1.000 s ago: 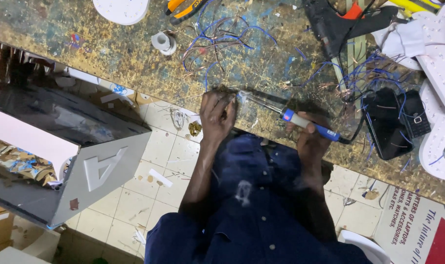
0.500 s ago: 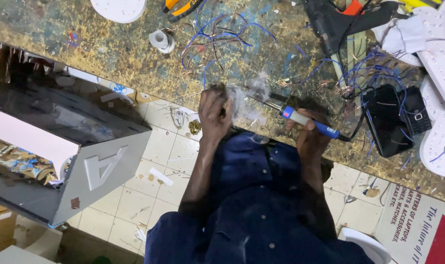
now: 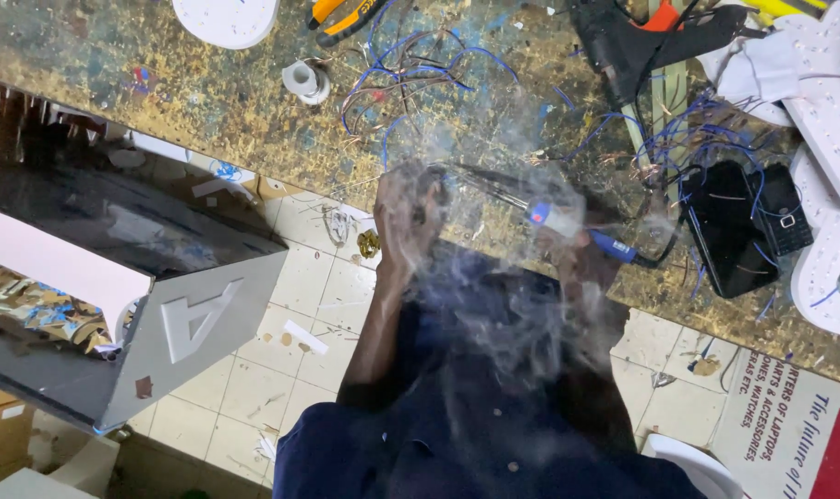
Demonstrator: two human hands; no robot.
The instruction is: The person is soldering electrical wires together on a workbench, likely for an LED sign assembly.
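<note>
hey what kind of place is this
Probably an electronics repair or sign-making workshop: a soldering iron smoking in the right hand, loose blue wires on a stained workbench, and a glue gun.

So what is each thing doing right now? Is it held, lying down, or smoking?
Soldering iron: held in the right hand, tip at the table edge, smoke rising.
Left hand: closed at the iron's tip; what it pinches is hidden by smoke.
Glue gun: lying untouched.
Pliers: lying closed.
Two phones: lying flat, screens dark.
Blue wires: loose and tangled.
</note>
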